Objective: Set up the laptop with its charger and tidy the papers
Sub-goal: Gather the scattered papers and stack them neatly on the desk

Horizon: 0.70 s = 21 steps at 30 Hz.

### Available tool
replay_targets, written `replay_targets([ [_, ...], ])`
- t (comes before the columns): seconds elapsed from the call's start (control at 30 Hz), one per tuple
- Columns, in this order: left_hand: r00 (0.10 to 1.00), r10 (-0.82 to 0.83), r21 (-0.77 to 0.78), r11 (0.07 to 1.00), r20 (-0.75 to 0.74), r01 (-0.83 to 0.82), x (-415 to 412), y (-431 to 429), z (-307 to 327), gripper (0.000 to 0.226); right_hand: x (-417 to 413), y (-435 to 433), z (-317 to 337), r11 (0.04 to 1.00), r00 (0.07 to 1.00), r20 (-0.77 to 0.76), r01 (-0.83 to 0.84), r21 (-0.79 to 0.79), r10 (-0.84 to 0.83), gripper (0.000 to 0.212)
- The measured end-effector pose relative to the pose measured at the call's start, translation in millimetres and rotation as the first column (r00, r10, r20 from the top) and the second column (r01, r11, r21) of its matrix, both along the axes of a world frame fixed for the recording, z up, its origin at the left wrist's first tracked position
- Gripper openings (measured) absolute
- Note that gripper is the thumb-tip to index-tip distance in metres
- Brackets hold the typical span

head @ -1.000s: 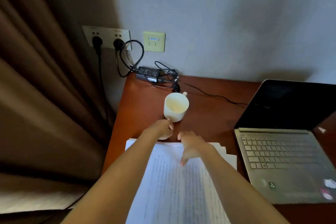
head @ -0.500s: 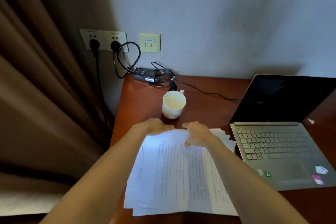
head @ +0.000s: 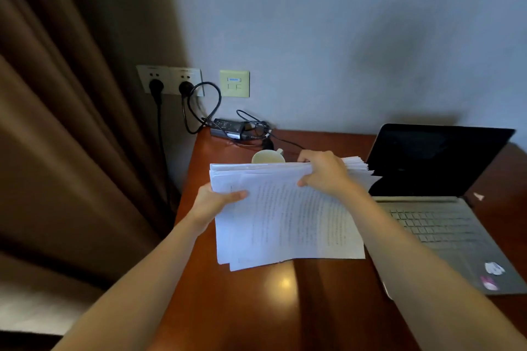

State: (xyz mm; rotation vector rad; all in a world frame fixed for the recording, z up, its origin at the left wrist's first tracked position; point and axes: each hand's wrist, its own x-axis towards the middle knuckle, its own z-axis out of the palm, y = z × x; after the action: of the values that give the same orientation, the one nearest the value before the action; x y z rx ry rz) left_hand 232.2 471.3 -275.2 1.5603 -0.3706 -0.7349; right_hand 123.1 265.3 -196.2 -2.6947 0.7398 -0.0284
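Observation:
A stack of printed papers [head: 285, 219] is lifted off the brown desk [head: 256, 308], tilted toward me. My left hand [head: 214, 204] grips its left edge, thumb on top. My right hand [head: 323, 172] grips the top edge near the right corner. The open silver laptop [head: 445, 225] with a dark screen stands on the right. The black charger brick [head: 228, 128] lies at the desk's back left corner; its cable runs to a wall socket [head: 185, 85], and a thin lead runs right toward the laptop.
A white mug [head: 266, 157] stands behind the papers, mostly hidden by them. A brown curtain [head: 71, 122] hangs at the left, beside the desk's left edge. A second plug [head: 155, 85] sits in the socket. The wall closes the back.
Both hands went from resting on the flat papers to gripping the stack, which has been raised off the desk. The view now sits further back.

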Motion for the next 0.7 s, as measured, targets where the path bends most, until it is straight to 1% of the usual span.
replay_targets([
  [0.1, 0.995, 0.089, -0.074, 0.994, 0.035, -0.087, 2.1, -2.9, 10.3, 0.030, -2.0, 1.4, 14.6, 1.000, 0.998, 0.057, -0.016, -0.008, 0.017, 0.034],
  [0.17, 0.992, 0.110, -0.111, 0.988, 0.055, -0.104, 6.3, -1.1, 15.6, 0.029, -8.1, 2.7, 16.6, 1.000, 0.988, 0.152, -0.018, -0.011, 0.020, 0.033],
  [0.2, 0.991, 0.112, -0.122, 0.987, 0.070, -0.103, 8.0, 0.8, 17.6, 0.029, -12.9, 2.6, 13.3, 0.997, 0.968, 0.249, -0.027, -0.069, 0.043, 0.033],
  [0.23, 0.990, 0.115, -0.132, 0.986, 0.079, -0.104, 9.3, 3.5, 18.6, 0.030, -19.1, 1.5, 7.4, 0.987, 0.934, 0.353, -0.003, -0.160, 0.060, 0.035],
  [0.27, 0.989, 0.122, -0.141, 0.984, 0.082, -0.109, 10.1, 6.5, 19.0, 0.030, -26.4, 0.3, 1.3, 0.973, 0.889, 0.457, 0.075, -0.219, 0.034, 0.042],
  [0.3, 0.988, 0.132, -0.151, 0.981, 0.080, -0.119, 10.7, 10.0, 18.9, 0.031, -34.8, -0.5, -4.8, 0.959, 0.834, 0.548, 0.203, -0.196, -0.064, 0.054],
  [0.33, 0.987, 0.142, -0.157, 0.979, 0.076, -0.128, 10.7, 13.8, 18.3, 0.031, -44.0, -1.3, -11.5, 0.943, 0.766, 0.602, 0.327, -0.066, -0.224, 0.068],
  [0.37, 0.986, 0.148, -0.160, 0.978, 0.071, -0.135, 10.6, 17.6, 17.3, 0.032, -53.0, -1.5, -17.3, 0.901, 0.683, 0.606, 0.409, 0.144, -0.407, 0.082],
  [0.4, 0.987, 0.146, -0.162, 0.978, 0.071, -0.133, 10.5, 20.5, 16.5, 0.032, -59.7, -3.1, -25.7, 0.823, 0.611, 0.552, 0.419, 0.383, -0.567, 0.094],
  [0.43, 0.988, 0.139, -0.164, 0.979, 0.072, -0.125, 10.2, 22.9, 16.0, 0.033, -63.3, -4.0, -34.3, 0.716, 0.582, 0.452, 0.371, 0.592, -0.676, 0.102],
  [0.47, 0.989, 0.128, -0.168, 0.979, 0.075, -0.115, 9.9, 24.2, 16.9, 0.033, -64.9, -3.0, -41.3, 0.601, 0.588, 0.356, 0.291, 0.745, -0.726, 0.105],
  [0.5, 0.990, 0.121, -0.170, 0.980, 0.078, -0.107, 9.8, 24.9, 18.3, 0.033, -65.4, -2.4, -47.8, 0.490, 0.599, 0.283, 0.213, 0.845, -0.749, 0.103],
  [0.53, 0.990, 0.116, -0.172, 0.980, 0.084, -0.100, 10.0, 24.9, 20.1, 0.034, -64.9, -3.7, -53.4, 0.397, 0.595, 0.234, 0.156, 0.904, -0.768, 0.093],
  [0.57, 0.990, 0.112, -0.174, 0.980, 0.090, -0.095, 10.1, 25.0, 21.7, 0.034, -64.1, -4.5, -56.2, 0.337, 0.577, 0.206, 0.127, 0.933, -0.790, 0.079],
  [0.6, 0.989, 0.110, -0.178, 0.980, 0.094, -0.092, 10.6, 25.2, 23.1, 0.035, -63.7, -4.7, -56.6, 0.317, 0.565, 0.205, 0.108, 0.942, -0.800, 0.065],
  [0.63, 0.989, 0.113, -0.184, 0.978, 0.094, -0.094, 11.5, 26.1, 24.5, 0.035, -62.9, -4.9, -54.9, 0.330, 0.562, 0.216, 0.110, 0.937, -0.799, 0.058],
  [0.7, 0.988, 0.118, -0.209, 0.973, 0.098, -0.095, 14.5, 27.9, 28.2, 0.035, -60.4, -5.8, -45.5, 0.408, 0.569, 0.258, 0.151, 0.900, -0.781, 0.053],
])
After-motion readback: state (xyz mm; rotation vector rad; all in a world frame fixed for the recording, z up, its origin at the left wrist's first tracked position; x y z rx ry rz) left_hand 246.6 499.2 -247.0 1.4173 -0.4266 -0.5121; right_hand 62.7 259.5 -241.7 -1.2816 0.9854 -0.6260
